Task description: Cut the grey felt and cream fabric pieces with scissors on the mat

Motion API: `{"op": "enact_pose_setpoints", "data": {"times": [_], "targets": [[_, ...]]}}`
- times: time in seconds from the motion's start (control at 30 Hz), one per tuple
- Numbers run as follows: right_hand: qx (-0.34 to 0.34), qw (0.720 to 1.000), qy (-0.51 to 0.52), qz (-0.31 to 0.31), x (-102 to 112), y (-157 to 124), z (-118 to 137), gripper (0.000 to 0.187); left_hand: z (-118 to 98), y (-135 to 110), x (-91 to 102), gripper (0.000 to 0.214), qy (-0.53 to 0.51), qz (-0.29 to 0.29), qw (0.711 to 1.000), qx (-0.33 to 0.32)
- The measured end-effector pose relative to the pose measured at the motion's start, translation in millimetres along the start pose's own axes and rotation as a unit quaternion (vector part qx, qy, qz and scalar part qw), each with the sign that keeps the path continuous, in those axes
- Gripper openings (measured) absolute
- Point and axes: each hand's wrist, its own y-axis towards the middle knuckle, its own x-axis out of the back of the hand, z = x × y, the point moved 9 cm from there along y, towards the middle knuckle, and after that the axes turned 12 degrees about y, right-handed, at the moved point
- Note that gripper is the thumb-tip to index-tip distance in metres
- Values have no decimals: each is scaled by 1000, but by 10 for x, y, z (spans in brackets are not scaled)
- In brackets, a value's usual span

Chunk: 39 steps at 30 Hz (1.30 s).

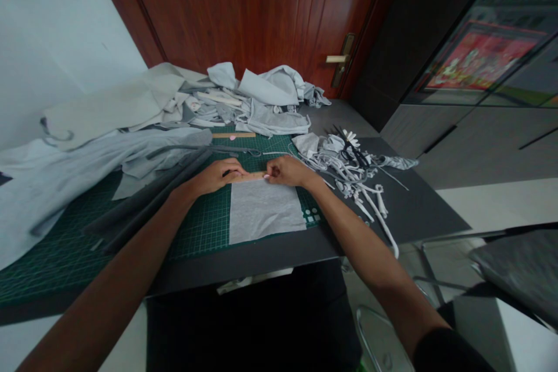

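A grey rectangular piece of fabric lies flat on the green cutting mat. Along its far edge lies a wooden ruler. My left hand presses on the ruler's left part with curled fingers, and something dark shows by its fingertips. My right hand is closed at the ruler's right end, fingers pinched together on it or on the fabric edge; I cannot tell which.
Heaps of grey and white cloth cover the far and left side of the table. A second wooden ruler lies at the back. Fabric strips and black scissors lie to the right. A wooden door stands behind.
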Motion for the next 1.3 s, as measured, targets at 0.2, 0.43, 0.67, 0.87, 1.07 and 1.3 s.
{"op": "enact_pose_setpoints", "data": {"times": [0.2, 0.43, 0.67, 0.87, 1.07, 1.3], "targets": [[-16, 1000, 16, 22, 126, -52, -154, 11, -2, 1, 4, 32, 2, -4, 1000, 4], [-39, 998, 40, 42, 287, -198, -303, 18, -30, 5, 7, 33, -2, 2, 1000, 3], [51, 993, 65, -88, 69, -12, 149, 22, -29, 14, 8, 35, 5, -3, 1000, 6], [32, 996, 44, -75, -257, 80, 274, 23, -25, 6, -3, 36, 9, -7, 1000, 10], [26, 997, 33, -62, -265, 81, 290, 22, -72, -1, 10, 33, -1, -4, 1000, 6], [20, 998, 7, -62, -282, 90, 308, 22, -70, 2, 8, 31, -6, -5, 1000, -2]]}}
